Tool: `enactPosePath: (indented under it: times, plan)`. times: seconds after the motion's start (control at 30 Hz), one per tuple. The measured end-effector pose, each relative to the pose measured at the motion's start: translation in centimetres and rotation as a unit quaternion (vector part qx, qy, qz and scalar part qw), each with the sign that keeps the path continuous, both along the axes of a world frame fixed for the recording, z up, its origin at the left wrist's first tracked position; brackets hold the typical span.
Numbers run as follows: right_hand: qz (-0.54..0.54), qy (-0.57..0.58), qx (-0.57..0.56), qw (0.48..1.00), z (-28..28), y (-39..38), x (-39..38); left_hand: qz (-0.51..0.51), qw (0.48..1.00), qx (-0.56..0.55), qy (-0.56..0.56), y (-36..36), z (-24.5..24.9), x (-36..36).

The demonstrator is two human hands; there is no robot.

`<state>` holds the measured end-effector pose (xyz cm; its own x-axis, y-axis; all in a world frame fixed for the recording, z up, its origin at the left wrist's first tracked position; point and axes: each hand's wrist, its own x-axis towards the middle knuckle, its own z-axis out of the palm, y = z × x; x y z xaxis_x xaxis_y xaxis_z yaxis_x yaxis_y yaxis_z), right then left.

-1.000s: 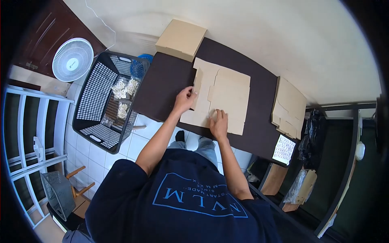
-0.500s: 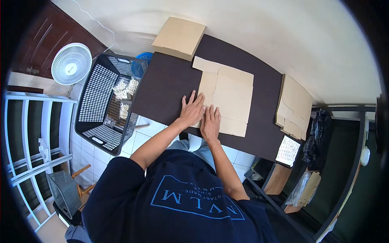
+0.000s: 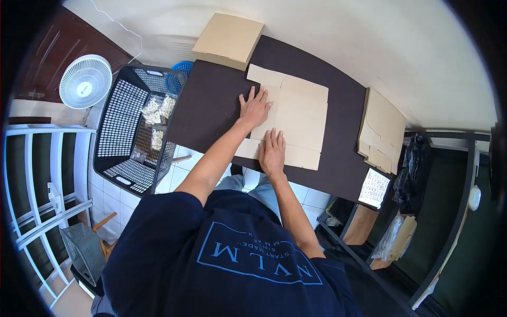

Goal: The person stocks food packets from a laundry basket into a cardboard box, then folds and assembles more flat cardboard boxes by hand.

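A flat cardboard box blank with crease lines and flaps lies on the dark table in front of me. My left hand rests on its left part, fingers spread and pointing away from me. Nearer the table's front edge, my right hand lies flat on the cardboard, its fingers stretched forward. Neither hand holds anything. A folded cardboard box, closed, stands at the table's far left corner.
Flat cardboard pieces lie at the table's right end, near a printed white sheet. Left of the dark table stands a black plastic crate holding bags of small pale pieces. Behind it is a white fan.
My left hand has slid away from me along the left part of the cardboard. My right hand stays near the front, now apart from the left. The view has shifted slightly.
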<state>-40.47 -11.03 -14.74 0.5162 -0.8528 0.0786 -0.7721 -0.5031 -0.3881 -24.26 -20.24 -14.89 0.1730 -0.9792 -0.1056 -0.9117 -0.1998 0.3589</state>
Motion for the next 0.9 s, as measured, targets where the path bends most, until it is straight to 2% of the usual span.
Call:
enactPosePath:
  times: [0.2, 0.23, 0.3, 0.37, 0.4, 0.43, 0.47, 0.5, 0.53, 0.57, 0.6, 0.67, 0.7, 0.73, 0.8, 0.83, 0.87, 0.9]
  plan:
    - [0.007, 0.009, 0.005, 1.000, -0.2, -0.1, -0.1, -0.017, 0.999, 0.004, 0.038, 7.0, 1.1, -0.5]
    - [0.007, 0.011, 0.003, 1.000, -0.4, 0.0, -0.1, -0.003, 0.996, -0.050, 0.069, 8.2, 1.0, -0.7]
    - [0.008, 0.012, -0.008, 1.000, -0.2, -0.8, 0.0, -0.023, 0.995, -0.038, 0.093, 10.1, 1.8, 0.1]
    - [-0.023, -0.061, 0.049, 0.997, 0.6, -0.8, 0.0, -0.044, 0.992, -0.019, 0.118, 12.1, 2.6, 1.5]
    - [-0.022, -0.062, 0.047, 0.997, 1.1, -0.5, 0.4, -0.004, 0.970, -0.052, 0.239, 13.0, 2.9, 2.5]
    - [-0.045, -0.155, 0.046, 0.986, 2.0, -0.3, 1.4, 0.035, 0.930, -0.086, 0.355, 13.3, 3.6, 3.4]
    - [-0.068, -0.246, 0.047, 0.966, 2.8, 0.0, 2.4, 0.034, 0.930, -0.091, 0.354, 14.0, 4.4, 4.1]
    - [-0.041, -0.270, 0.032, 0.961, 4.0, 0.4, 3.5, 0.100, 0.915, -0.149, 0.362, 15.0, 5.9, 4.4]
    - [-0.041, -0.271, 0.030, 0.961, 4.7, 0.9, 4.5, 0.164, 0.892, -0.206, 0.366, 15.5, 6.7, 4.7]
    - [-0.010, -0.269, 0.117, 0.956, 5.4, 1.3, 5.5, 0.199, 0.860, -0.238, 0.406, 15.6, 6.9, 4.9]
    - [0.021, -0.264, 0.203, 0.943, 5.7, 1.7, 6.4, 0.198, 0.860, -0.239, 0.406, 15.6, 7.4, 4.9]
    - [0.109, -0.138, 0.170, 0.970, 3.2, 2.1, 7.7, 0.197, 0.844, -0.249, 0.431, 15.4, 8.7, 4.5]
    - [0.147, -0.093, 0.081, 0.981, 2.5, 2.5, 7.9, 0.168, 0.850, -0.250, 0.431, 14.9, 8.4, 4.3]
    - [0.146, -0.095, 0.079, 0.981, 1.9, 2.4, 7.8, 0.135, 0.864, -0.241, 0.421, 14.6, 8.1, 4.1]
    - [0.184, -0.096, 0.111, 0.972, 1.3, 1.8, 7.1, 0.089, 0.895, -0.193, 0.393, 13.2, 6.8, 4.3]
    - [0.177, -0.106, 0.165, 0.964, 2.3, 0.9, 6.5, 0.086, 0.895, -0.191, 0.394, 12.6, 4.4, 4.5]
    - [0.171, -0.106, 0.165, 0.965, 3.1, 0.6, 5.7, 0.055, 0.928, -0.193, 0.314, 12.0, 1.1, 5.1]
    - [0.151, -0.162, 0.187, 0.957, 3.4, 0.3, 4.8, 0.021, 0.953, -0.193, 0.232, 11.5, 1.7, 5.0]
